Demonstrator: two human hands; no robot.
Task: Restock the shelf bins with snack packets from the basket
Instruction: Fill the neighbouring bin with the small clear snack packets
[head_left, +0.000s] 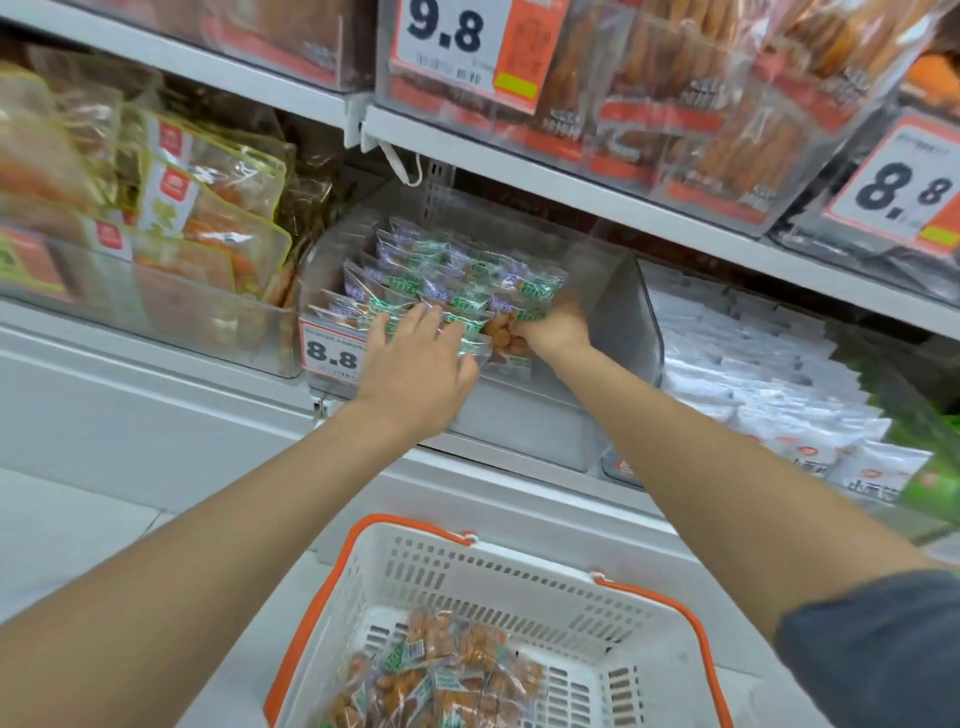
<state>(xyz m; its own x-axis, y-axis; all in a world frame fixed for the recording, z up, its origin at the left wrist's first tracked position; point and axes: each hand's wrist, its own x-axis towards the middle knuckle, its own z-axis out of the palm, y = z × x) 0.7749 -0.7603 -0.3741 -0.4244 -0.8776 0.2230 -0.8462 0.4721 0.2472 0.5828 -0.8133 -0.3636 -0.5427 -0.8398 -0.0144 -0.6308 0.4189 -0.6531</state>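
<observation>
A clear plastic shelf bin (618, 312) holds rows of small clear snack packets (457, 283) with green and purple print, standing upright in its left part. My left hand (415, 358) lies with spread fingers against the front packets. My right hand (550, 327) reaches into the bin and grips a packet of orange-brown snacks (511, 343) at the right end of the front row. Below, a white basket with orange rim and handles (519, 582) holds several more of the same packets (441, 670).
A price tag reading 8.8 (332, 351) hangs on the bin's front left. A bin of yellow-edged snack bags (171, 228) stands at the left, white packets (753, 364) fill the bin at the right. The upper shelf (597, 192) overhangs closely, loaded with orange snack packs.
</observation>
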